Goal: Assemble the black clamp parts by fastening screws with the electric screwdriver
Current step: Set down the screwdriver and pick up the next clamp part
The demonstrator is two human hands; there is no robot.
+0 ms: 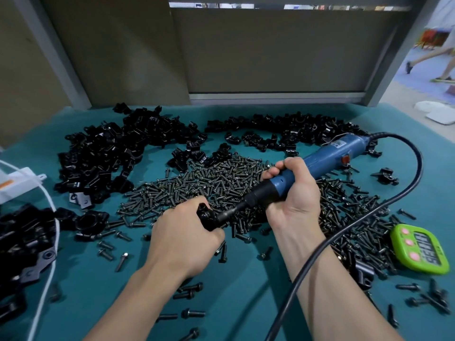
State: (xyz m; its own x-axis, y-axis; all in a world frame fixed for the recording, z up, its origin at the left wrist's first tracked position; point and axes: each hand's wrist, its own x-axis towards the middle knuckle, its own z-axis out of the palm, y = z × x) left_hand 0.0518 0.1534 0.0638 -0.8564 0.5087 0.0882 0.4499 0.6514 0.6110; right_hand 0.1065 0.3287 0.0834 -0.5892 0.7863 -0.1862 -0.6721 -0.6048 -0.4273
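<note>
My left hand (182, 238) grips a black clamp (206, 216) at the near edge of the screw pile (197, 183). My right hand (291, 190) is wrapped round the blue electric screwdriver (327, 156) over the pile, and its tip touches the clamp. Loose clamp parts (118, 148) lie behind the pile. A green timer (418, 252) sits to the right of it.

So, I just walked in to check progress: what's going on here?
A person is mid-assembly. The left hand grips a black clamp part while the right hand holds the blue electric screwdriver, its bit against that part. Heaps of screws and loose clamp parts cover the teal table; a green timer lies to the right.
</note>
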